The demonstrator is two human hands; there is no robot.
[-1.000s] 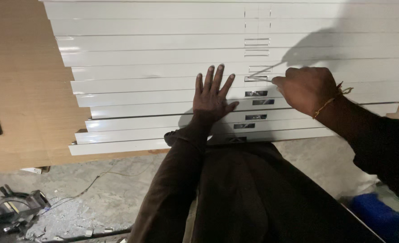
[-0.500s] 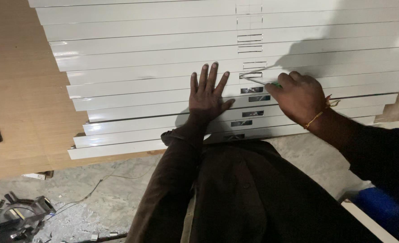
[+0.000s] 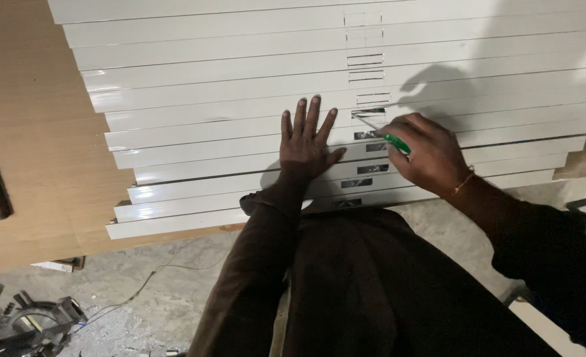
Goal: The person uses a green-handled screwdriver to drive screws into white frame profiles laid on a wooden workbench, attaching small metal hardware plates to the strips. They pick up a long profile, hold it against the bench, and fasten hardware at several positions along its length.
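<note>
While pressed flat on the white slats [image 3: 227,142], left hand [image 3: 306,142] fingers spread — right hand [image 3: 425,155] fingers around a green-handled screwdriver [image 3: 389,137].

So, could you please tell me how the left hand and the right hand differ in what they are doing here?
The left hand lies flat, fingers spread, pressing on the white strips; the right hand is curled in a grip around a green-handled screwdriver. The left is empty, the right wears a thin bracelet. Both rest over the strips.
</note>
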